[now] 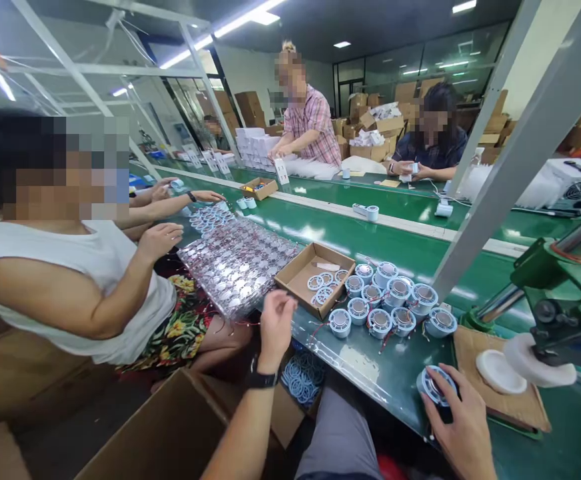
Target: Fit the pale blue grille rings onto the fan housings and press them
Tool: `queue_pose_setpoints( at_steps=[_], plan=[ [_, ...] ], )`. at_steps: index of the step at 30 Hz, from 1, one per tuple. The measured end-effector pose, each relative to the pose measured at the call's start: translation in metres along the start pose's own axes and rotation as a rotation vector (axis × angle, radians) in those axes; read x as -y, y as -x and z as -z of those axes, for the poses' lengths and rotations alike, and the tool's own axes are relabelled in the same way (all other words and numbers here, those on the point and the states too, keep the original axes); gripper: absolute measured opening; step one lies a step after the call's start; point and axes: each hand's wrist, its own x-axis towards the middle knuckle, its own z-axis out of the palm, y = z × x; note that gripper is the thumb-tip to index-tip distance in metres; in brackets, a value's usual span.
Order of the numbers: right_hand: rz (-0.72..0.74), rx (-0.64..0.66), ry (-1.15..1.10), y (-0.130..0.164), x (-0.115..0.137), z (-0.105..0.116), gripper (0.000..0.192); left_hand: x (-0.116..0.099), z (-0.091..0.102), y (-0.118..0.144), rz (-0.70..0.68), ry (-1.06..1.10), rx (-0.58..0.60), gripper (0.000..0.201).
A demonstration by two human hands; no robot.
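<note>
Progress looks partial, judging by how things lie — a cluster of round white units point(390, 300) stands on the green tabletop point(370, 363) just ahead of the right hand point(463, 427), and a small cardboard tray point(315, 277) beyond the left hand point(275, 327) carries only a few flat white rings point(323, 288), so a good share seems left to handle. A sheet of many small wired parts point(238, 263) lies just past the left hand, apparently untouched.

The right hand is curled around one round white unit point(434, 387), gripping it at the near edge of the tabletop, close beside the white pad point(499, 372) on a brown board point(500, 380). The left hand is raised, fingers pinched together near the tray's near corner — whether anything sits between them, I cannot tell. A black wristband point(260, 380) sits on that wrist.
</note>
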Motion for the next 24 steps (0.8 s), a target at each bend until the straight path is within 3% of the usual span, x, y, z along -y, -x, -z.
queue_pose_setpoints(
  at_steps=[4, 7, 10, 13, 16, 20, 22, 24],
  plan=[
    [0.008, 0.007, -0.047, -0.003, -0.001, -0.005, 0.034, -0.05, -0.024, -0.075, -0.188, -0.202, 0.346, 0.027],
    [0.019, -0.008, -0.053, 0.0, -0.003, -0.006, 0.033, -0.067, -0.043, -0.106, -0.214, -0.376, 0.527, 0.026],
    [0.002, -0.025, -0.064, 0.003, -0.001, -0.006, 0.03, -0.074, -0.05, -0.116, -0.217, -0.487, 0.594, 0.027],
    [-0.028, -0.039, -0.078, 0.005, 0.0, -0.005, 0.03, -0.081, -0.041, -0.113, -0.219, -0.515, 0.561, 0.026],
    [-0.066, -0.063, -0.116, 0.005, 0.0, -0.001, 0.032, -0.094, -0.026, -0.09, -0.224, -0.447, 0.47, 0.017],
    [-0.205, -0.205, -0.273, -0.004, 0.011, 0.022, 0.023, -0.112, -0.015, -0.02, -0.218, -0.219, 0.423, 0.015],
    [-0.297, -0.117, -0.506, -0.018, 0.028, 0.039, 0.022, -0.119, -0.017, 0.024, -0.194, -0.096, 0.476, 0.023],
    [-0.443, 0.072, -0.852, -0.037, 0.048, 0.054, 0.028, -0.127, -0.022, 0.063, -0.141, 0.026, 0.55, 0.031]
  ],
)
